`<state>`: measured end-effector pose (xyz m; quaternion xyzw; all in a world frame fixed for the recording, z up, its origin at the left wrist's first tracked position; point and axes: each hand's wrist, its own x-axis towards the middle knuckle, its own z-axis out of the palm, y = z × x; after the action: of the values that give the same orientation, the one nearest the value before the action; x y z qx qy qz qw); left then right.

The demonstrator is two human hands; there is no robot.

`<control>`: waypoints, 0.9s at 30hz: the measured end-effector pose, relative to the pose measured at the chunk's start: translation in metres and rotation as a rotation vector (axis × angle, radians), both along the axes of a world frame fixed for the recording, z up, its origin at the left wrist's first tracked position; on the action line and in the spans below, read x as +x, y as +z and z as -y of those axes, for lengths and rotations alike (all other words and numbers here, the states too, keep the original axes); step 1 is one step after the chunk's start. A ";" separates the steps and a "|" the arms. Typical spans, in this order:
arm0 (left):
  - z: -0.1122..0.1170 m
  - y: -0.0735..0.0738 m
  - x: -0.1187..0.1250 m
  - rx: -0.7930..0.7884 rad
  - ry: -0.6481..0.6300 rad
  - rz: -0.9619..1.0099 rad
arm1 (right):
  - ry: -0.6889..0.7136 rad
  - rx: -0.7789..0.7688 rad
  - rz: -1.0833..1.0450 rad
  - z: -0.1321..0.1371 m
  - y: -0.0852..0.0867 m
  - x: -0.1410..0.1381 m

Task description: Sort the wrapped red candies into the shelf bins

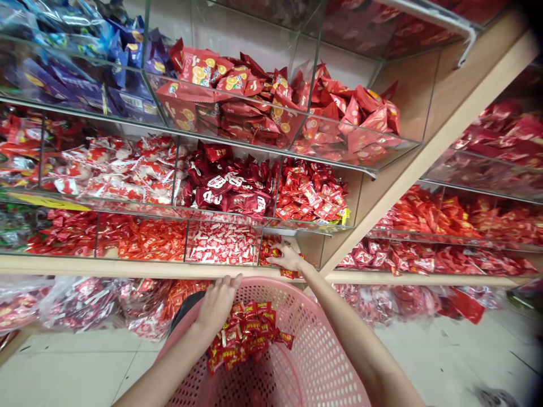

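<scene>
Pale floor tiles (80, 362) are showing along the lower left of the frame, and nearest me a pink perforated basket (316, 350) is filling the bottom middle, with a heap of small red packets (250, 333) lying inside towards its upper left. I'm seeing my left hand (218, 302) resting over the basket's upper-left rim; from here I'm not able to tell whether it is gripping or only steadying, though a firm hold would be serving best, since a light basket could be tipping. Just beyond, at the centre right, my right hand (285, 256) is reaching into the low end bin, its fingers curling over the matching red packets (267, 249); whether they are closing on any, I'm not making out. I'm judging that cupping a modest bunch would be safer than a full fist, as a few packets are lying under the palm at the wooden ledge (139, 267) and could be slipping. I'd also be minding the clear divider (260, 249) on the left, beyond which pink-and-white sweets (224, 243) are sitting, so the kinds aren't mixing. Farther up, dark red packets (231, 181) are crowding the middle tier, and orange-printed ones (237, 76) are filling the top.
</scene>
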<state>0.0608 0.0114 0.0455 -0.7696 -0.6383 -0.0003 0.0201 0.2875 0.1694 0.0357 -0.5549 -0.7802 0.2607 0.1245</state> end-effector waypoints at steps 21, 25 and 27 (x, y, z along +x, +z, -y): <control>0.004 -0.002 -0.003 0.007 0.018 0.013 | 0.035 0.211 -0.236 0.007 -0.010 -0.015; 0.005 -0.001 -0.004 0.012 0.023 -0.002 | -0.013 0.132 -0.403 0.003 -0.008 -0.016; 0.004 -0.001 -0.003 0.011 0.026 0.004 | -0.070 0.088 -0.505 0.003 -0.005 -0.015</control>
<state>0.0574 0.0070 0.0440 -0.7611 -0.6482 -0.0049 0.0232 0.2725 0.1666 0.0306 -0.4931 -0.7152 0.3522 0.3482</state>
